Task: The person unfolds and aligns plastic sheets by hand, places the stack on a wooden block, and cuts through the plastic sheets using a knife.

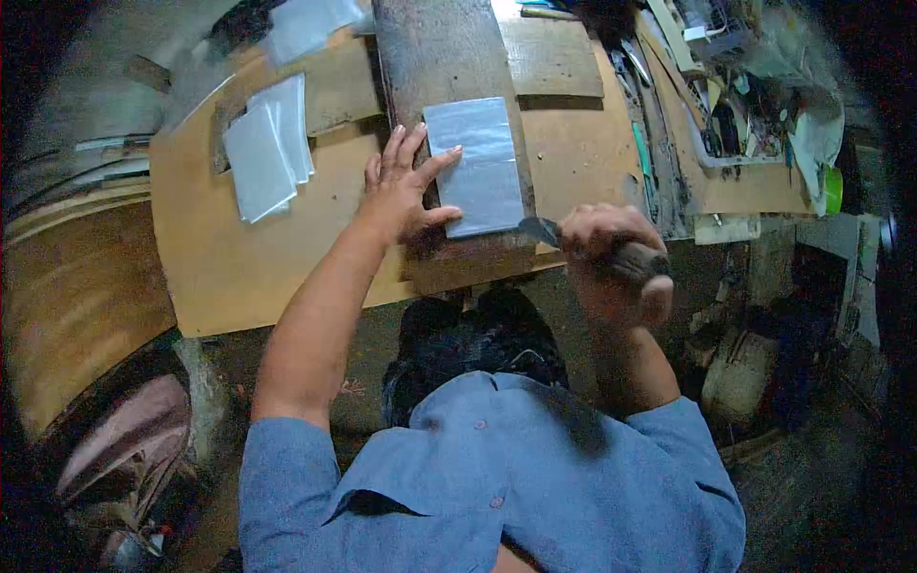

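A stack of clear plastic sheets (482, 181) lies on a dark wooden board (444, 48). My left hand (406, 181) is spread with its fingers apart, thumb and index fingertips on the left part of the sheets. My right hand (616, 253) is closed around the dark handle of a knife (541, 230). Its short blade points left, close to the lower right corner of the sheets; whether it touches them I cannot tell.
More plastic sheets (263, 158) lie fanned out on the tan tabletop (210, 277) at the left, and others (308, 29) at the top. A white tray (755, 158) of tools stands at the right, beside a green strip (642, 150). The table's front edge runs below my hands.
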### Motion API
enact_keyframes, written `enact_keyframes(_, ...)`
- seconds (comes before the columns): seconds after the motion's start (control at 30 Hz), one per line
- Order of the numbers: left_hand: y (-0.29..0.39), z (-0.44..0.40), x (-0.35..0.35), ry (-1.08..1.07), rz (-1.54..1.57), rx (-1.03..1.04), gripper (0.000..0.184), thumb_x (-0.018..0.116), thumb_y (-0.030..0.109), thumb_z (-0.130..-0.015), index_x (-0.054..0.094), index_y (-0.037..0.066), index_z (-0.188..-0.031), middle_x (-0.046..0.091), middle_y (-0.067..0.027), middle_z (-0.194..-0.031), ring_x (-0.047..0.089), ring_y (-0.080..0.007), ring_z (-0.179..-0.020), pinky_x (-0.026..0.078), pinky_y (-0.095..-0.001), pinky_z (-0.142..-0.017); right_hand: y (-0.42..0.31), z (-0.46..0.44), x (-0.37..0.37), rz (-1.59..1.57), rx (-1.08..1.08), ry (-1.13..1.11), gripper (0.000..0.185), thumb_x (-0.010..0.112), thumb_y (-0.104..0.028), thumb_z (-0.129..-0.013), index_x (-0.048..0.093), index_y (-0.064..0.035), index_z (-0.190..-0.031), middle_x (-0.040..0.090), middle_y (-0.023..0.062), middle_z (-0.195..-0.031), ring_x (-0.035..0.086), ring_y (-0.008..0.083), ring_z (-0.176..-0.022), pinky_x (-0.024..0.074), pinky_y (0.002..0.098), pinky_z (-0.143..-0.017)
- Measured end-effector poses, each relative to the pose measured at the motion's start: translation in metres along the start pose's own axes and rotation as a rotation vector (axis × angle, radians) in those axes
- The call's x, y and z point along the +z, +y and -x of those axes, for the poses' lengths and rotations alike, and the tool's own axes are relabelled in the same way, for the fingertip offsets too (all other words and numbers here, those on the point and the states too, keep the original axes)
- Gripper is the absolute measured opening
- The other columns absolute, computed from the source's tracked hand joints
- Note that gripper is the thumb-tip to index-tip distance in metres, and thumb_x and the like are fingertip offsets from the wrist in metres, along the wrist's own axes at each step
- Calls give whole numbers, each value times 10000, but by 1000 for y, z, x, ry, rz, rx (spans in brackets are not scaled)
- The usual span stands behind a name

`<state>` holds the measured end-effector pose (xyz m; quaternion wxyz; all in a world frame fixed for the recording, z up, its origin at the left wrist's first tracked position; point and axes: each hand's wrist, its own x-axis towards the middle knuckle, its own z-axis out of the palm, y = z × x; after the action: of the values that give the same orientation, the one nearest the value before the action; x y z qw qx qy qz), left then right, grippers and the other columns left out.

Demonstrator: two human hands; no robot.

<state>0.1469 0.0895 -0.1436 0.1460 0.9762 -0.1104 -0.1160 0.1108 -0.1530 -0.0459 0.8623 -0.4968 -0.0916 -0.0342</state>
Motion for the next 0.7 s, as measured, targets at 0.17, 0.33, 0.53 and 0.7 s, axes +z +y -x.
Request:
enact_keyframes(0.17,3,2,-5,-41,-12,-33,833,736,558,-609,346,458,-1338,107,-50,-1510,38,-298,-1396,128,-580,-1060,-14,2,8,15,-6,-72,713,567,-691,-717,495,6,-848,421,68,-708,404,194,-658,341,351,-634)
enact_keyframes(0.33,2,3,-4,-18,1,-11,822,740,540,-620,362,433,-1342,107,-71,-1509,42,-310,-1395,141,-581,-1055,-12,-1,12,47,47,-110,762,571,-735,-683,496,5,-847,469,91,-755,440,218,-703,384,383,-685)
enact_keyframes(0.53,-1,3,-1,32,26,18,823,750,533,-610,371,441,-1334,116,-60,-1506,41,-307,-1396,160,-595,-1041,9,12,18,215,64,-175,779,568,-732,-693,536,20,-898,554,134,-854,529,269,-837,428,428,-821)
enact_keyframes(0.7,-1,5,-1,30,66,5,835,762,522,-597,373,443,-1332,108,-62,-1505,45,-314,-1394,140,-587,-1054,27,14,29,121,95,-233,776,585,-710,-692,560,39,-894,524,131,-782,510,256,-781,432,412,-747)
